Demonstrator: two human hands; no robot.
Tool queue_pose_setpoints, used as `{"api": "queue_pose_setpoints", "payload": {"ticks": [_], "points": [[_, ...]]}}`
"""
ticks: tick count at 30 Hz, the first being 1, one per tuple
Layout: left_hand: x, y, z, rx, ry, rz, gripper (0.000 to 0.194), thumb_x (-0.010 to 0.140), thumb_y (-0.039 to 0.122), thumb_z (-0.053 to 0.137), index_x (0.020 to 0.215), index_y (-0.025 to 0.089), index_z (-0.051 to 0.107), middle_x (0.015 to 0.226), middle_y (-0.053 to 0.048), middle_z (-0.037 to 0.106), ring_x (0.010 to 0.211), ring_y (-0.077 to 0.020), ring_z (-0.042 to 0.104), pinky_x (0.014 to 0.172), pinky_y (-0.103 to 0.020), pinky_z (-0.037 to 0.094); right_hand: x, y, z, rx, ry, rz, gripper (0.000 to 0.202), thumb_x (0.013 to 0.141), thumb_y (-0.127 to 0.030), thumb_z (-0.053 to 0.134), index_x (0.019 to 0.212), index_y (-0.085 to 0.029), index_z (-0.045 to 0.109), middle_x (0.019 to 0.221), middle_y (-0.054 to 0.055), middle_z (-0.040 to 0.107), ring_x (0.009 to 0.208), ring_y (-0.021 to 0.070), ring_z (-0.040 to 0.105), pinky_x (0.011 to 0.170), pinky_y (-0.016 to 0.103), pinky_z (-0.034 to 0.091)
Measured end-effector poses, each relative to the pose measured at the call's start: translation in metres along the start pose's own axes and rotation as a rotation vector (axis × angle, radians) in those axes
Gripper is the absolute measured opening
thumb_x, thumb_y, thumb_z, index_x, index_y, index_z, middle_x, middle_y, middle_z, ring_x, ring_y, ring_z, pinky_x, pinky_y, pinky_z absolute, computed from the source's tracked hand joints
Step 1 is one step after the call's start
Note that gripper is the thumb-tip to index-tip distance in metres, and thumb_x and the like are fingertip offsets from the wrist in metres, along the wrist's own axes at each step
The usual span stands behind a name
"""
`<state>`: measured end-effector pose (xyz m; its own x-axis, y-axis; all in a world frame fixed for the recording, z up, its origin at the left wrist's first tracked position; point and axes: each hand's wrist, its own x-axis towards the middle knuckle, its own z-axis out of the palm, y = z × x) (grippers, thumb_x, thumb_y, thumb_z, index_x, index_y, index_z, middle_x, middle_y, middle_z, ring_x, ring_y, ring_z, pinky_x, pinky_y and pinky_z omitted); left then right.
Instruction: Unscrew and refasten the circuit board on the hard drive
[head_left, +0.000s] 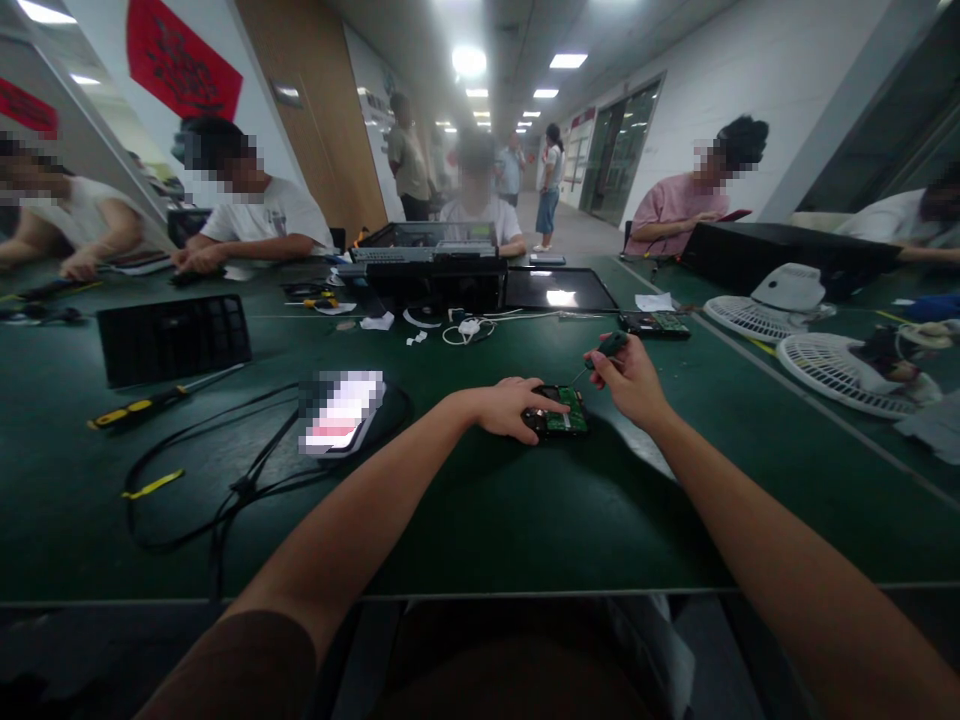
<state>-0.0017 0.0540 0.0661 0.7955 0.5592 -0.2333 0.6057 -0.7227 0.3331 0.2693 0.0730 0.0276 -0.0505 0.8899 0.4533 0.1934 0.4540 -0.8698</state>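
One spread left hand (510, 407) presses the drive (576, 413), likely stiff, best edge-held; beside it, the right hand (626, 375) clasps a screwdriver (613, 346).

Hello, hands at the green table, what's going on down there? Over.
Left hand spread on hard drive. Right hand gripping screwdriver, shaft angled toward drive; tip contact unclear. Left finger lies across drive's circuit board.
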Motion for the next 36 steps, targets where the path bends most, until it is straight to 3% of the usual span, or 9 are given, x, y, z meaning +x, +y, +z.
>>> {"api": "queue_pose_setpoints", "payload": {"ticks": [16, 36], "points": [[-0.0018, 0.0065, -0.0024, 0.012, -0.013, -0.021, 0.084, 0.089, 0.055, 0.070, 0.165, 0.044, 0.035, 0.176, -0.002, 0.014, 0.155, -0.0450, 0.026, 0.126, -0.063, 0.021, -0.0003, -0.0004, 0.0013, 0.007, 0.013, 0.000, 0.055, 0.088, -0.061, 0.076, 0.122, -0.026, 0.048, 0.101, 0.005, 0.072, 0.065, 0.0143, 0.064, 0.056, 0.031, 0.052], [0.0025, -0.0012, 0.0022, 0.014, 0.007, 0.001, 0.084, 0.089, 0.056, 0.071, 0.164, 0.047, 0.035, 0.177, -0.001, 0.014, 0.156, -0.0449, 0.025, 0.127, -0.061, 0.022, 0.0003, 0.0009, 0.0001, -0.015, 0.018, -0.013, 0.053, 0.090, -0.058, 0.074, 0.125, -0.027, 0.048, 0.102, 0.005, 0.072, 0.064, 0.0145, 0.064, 0.057, 0.032, 0.053]]}}
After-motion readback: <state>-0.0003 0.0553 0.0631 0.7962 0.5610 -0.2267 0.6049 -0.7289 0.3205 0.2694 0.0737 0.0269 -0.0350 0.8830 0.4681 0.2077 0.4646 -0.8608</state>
